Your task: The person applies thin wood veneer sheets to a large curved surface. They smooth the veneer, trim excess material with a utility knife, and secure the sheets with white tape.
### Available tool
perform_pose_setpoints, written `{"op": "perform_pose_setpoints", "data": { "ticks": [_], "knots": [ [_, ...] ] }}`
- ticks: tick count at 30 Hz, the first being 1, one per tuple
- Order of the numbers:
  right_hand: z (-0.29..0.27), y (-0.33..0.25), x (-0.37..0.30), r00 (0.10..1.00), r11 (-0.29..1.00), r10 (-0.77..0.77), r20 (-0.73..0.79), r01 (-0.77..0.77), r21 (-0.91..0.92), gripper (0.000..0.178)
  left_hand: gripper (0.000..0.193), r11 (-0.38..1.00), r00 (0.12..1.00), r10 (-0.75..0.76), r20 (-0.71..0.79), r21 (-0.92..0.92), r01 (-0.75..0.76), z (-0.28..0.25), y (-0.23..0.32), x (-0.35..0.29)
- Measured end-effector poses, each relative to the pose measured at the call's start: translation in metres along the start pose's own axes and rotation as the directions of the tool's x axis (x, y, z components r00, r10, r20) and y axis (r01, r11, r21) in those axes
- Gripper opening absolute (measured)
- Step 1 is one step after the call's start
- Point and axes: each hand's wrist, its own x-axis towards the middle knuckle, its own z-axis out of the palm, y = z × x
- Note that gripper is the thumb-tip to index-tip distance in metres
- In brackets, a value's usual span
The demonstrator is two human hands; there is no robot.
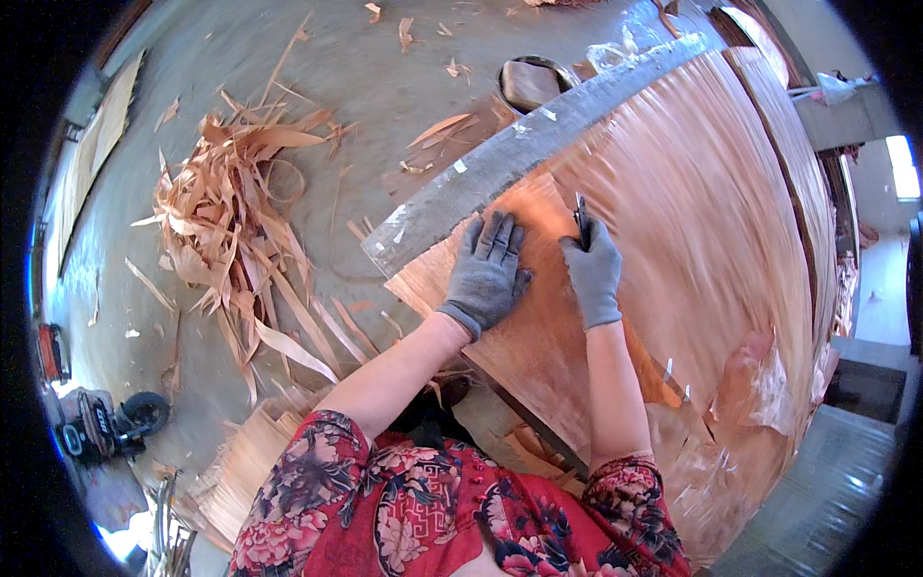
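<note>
My left hand (486,276), in a grey glove, lies flat with its fingers stretched over a thin, orange-brown piece of wood veneer (544,240). That piece rests on a broad stack of paler veneer sheets (692,202). To the right, my right hand (595,272), also gloved, is closed around a small dark cutting tool (581,217); its upper end shows above the fingers, and its exact kind is unclear. The tool is at the right edge of the orange-brown piece. A long grey bar (519,144) runs along the far left edge of the stack.
A tangled heap of veneer strips (236,197) lies on the grey floor at left. A round bowl holding a block (532,85) stands beyond the bar. More veneer sheets (245,457) lie at lower left, near a black wheeled machine (101,423).
</note>
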Motion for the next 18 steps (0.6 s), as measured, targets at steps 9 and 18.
{"op": "perform_pose_setpoints", "data": {
  "ticks": [9,18],
  "knots": [
    [-0.011,-0.026,-0.099,0.978,0.967,-0.192,-0.085,0.203,0.154,0.029,0.067,0.983,0.997,0.082,0.005,0.164,-0.081,0.013,-0.010,0.000],
    [-0.075,0.022,-0.134,0.880,0.596,0.380,0.285,-0.469,0.652,0.030,0.063,0.945,0.989,0.148,-0.015,0.296,-0.137,0.012,-0.005,0.002]
  ]
}}
